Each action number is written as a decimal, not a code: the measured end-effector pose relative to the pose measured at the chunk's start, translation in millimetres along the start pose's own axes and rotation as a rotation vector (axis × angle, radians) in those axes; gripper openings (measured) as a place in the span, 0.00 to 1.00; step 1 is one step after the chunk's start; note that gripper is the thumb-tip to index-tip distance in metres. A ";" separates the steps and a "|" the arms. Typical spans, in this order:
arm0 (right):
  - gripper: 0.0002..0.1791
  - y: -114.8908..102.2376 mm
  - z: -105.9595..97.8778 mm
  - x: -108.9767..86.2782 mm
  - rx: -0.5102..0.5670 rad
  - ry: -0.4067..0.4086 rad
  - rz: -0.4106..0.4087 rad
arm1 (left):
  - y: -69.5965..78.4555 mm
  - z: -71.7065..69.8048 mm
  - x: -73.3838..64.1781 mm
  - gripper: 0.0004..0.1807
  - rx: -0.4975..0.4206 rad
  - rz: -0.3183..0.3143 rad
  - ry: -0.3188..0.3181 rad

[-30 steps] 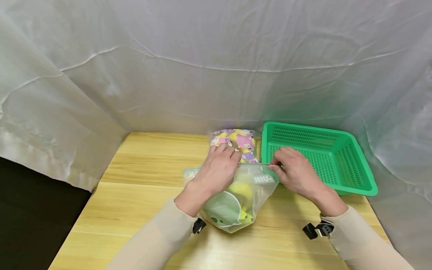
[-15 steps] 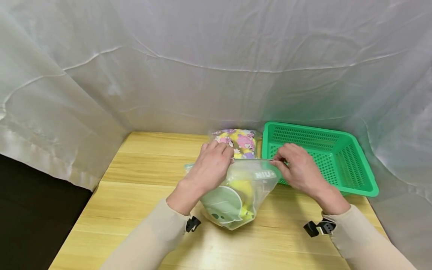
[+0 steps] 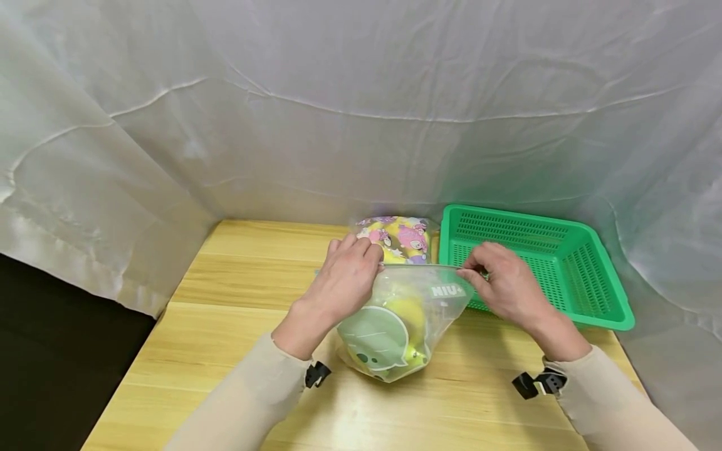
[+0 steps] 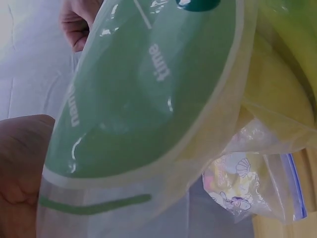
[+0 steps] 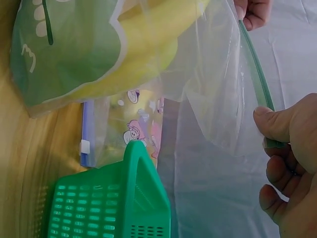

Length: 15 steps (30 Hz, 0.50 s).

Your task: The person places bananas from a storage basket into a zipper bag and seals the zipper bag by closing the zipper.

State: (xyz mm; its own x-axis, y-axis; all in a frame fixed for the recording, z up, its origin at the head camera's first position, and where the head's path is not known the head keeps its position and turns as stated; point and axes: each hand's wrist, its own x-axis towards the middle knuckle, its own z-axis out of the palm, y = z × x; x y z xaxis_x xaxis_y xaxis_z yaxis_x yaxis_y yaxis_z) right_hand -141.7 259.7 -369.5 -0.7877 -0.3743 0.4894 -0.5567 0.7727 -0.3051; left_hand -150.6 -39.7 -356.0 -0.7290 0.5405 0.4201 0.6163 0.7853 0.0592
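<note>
A translucent zip bag (image 3: 372, 341) with a green leaf print and "NIU+" lettering hangs upright low over the table, its bottom close to the wood. Yellow banana-like fruit (image 5: 163, 25) shows through the plastic. At the top edge, toward the left end, my left hand (image 3: 345, 275) grips the seam, palm down with fingers bent over it. My right hand (image 3: 502, 282) pinches the right end of the green zip strip (image 5: 257, 69) between thumb and forefinger. Between the two hands the seam runs taut. In the left wrist view the bag covers most of my left hand (image 4: 22, 168).
Behind the bag lies a second zip bag (image 3: 407, 237) with pink and purple cartoon print and yellow contents. A green perforated basket (image 3: 592, 275) stands at the back right. Pale fabric (image 3: 361, 156) hangs behind the wooden table (image 3: 237, 263).
My left hand has slid left along the bag's top edge, covering the left corner that showed before. The right hand and bag have shifted slightly right, and the top edge sits a little farther back.
</note>
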 end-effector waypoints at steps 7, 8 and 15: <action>0.08 -2.1 -1.9 -1.6 0.006 -0.054 0.024 | -2.7 0.5 -1.6 0.06 0.011 0.005 0.015; 0.08 -2.3 -1.7 -1.7 0.007 -0.052 0.023 | -2.9 0.5 -1.7 0.06 0.011 0.006 0.018; 0.08 -2.4 -0.6 -1.5 0.016 -0.023 0.022 | -3.3 0.5 -2.0 0.06 0.007 -0.002 0.015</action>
State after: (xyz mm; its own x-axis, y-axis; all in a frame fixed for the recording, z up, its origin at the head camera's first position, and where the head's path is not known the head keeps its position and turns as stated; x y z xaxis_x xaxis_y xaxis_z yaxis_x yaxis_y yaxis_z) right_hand -139.0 258.7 -369.1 -0.8057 -0.3686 0.4637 -0.5427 0.7730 -0.3286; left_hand -151.4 -43.2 -357.5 -0.7252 0.5346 0.4340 0.6131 0.7882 0.0537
